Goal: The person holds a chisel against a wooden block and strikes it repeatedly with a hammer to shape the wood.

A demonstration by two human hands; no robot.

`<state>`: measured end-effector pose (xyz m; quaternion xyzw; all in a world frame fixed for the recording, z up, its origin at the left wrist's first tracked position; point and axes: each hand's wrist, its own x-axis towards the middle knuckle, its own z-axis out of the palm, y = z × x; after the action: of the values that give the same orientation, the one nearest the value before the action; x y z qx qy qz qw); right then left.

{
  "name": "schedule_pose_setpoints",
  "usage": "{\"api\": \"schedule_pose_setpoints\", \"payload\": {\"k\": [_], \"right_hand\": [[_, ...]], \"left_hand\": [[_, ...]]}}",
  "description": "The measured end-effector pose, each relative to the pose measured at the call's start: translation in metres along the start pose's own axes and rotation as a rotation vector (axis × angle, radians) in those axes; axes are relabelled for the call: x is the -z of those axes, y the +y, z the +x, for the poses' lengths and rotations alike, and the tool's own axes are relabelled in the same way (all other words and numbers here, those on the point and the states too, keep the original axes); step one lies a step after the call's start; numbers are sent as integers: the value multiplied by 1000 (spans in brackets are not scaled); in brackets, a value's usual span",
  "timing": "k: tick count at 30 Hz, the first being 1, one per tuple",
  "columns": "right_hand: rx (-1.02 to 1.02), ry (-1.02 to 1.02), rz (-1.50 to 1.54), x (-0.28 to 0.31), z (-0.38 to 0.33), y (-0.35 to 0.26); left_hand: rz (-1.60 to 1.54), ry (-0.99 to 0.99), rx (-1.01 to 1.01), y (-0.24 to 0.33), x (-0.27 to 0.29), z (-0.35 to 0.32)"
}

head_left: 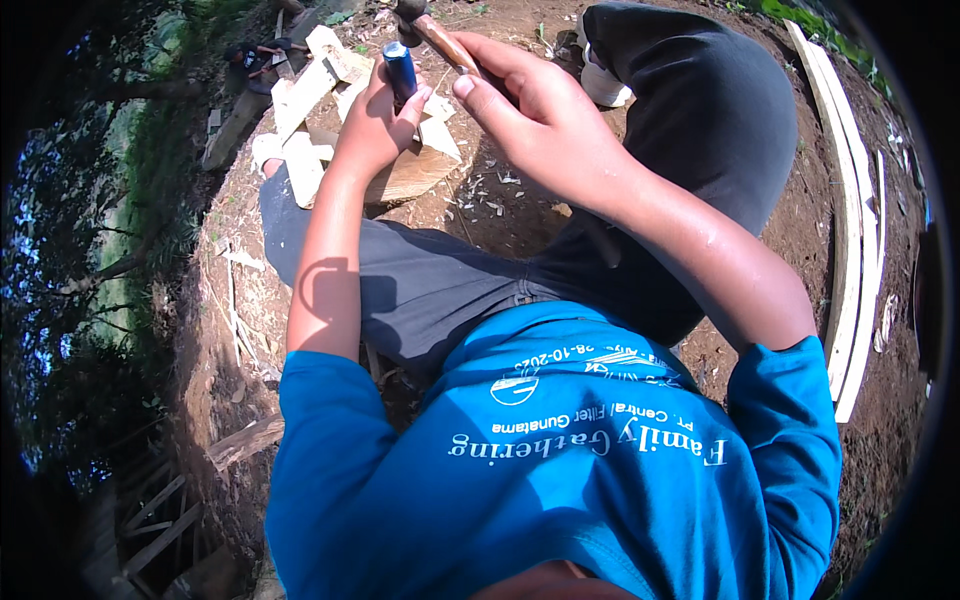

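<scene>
My left hand (pixel 368 130) is closed around the blue handle of a chisel (pixel 400 72), held upright with its pale, worn end up; its blade is hidden. In my right hand (pixel 540 105) is a hammer (pixel 447 43) with a wooden handle. The hammer's dark head, partly cut off by the top edge, is above the chisel's end and apart from it. Pale wooden pieces (pixel 306 97) lie under and beside my left hand, on a thick wooden block (pixel 415 178) between my legs.
Wood shavings (pixel 490 205) are scattered over the brown soil beside the block. Long pale planks (pixel 850 230) lie on the ground at the right. A rough piece of wood (pixel 245 442) is at the lower left. Dark foliage fills the left side, where a person (pixel 262 60) appears small and far off.
</scene>
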<state>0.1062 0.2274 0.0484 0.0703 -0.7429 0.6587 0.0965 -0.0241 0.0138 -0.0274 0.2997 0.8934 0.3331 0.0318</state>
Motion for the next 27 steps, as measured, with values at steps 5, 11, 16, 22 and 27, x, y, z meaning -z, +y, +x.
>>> {"api": "schedule_pose_setpoints", "payload": {"k": [5,11,16,22,27], "right_hand": [[210,27,247,4,12,-26],[77,-28,352,7,15,-11],[8,-79,421,13,16,-16],[157,-46,468,15,19,-7],[163,-9,410,20,12,-25]], "left_hand": [[46,-4,82,5,0,-10],[76,51,-87,6,7,0],[106,20,-48,14,9,-3],[228,-17,7,20,7,2],[277,-23,-54,20,6,4]]}}
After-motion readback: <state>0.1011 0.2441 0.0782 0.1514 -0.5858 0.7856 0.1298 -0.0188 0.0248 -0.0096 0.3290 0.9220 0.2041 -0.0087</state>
